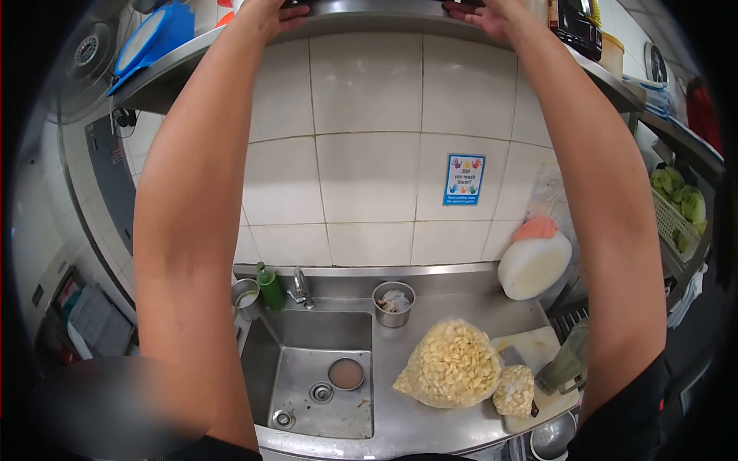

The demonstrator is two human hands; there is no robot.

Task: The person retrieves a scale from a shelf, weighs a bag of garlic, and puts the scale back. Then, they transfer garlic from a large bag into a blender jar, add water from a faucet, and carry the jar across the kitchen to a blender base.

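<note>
Both arms reach up to the metal shelf (369, 9) at the top of the view. My left hand (277, 17) is at the shelf's edge on the left, partly cut off by the frame, its visible fingers stretched toward the middle. On the right, my right hand (488, 17) is at the same edge with its fingers extended. Whatever lies between the hands on the shelf is out of view. Far below them, a large bag of peeled garlic-like pieces (453, 363) and a smaller bag (514, 390) rest on the steel counter (411, 430).
A sink (307, 376) holding a round bowl (346, 374) is at lower left, with a faucet (300, 289) and green bottle (270, 287) behind. A metal pot (393, 304), cutting board (538, 347), blender jar (567, 359) and white round board (535, 266) stand around the bags.
</note>
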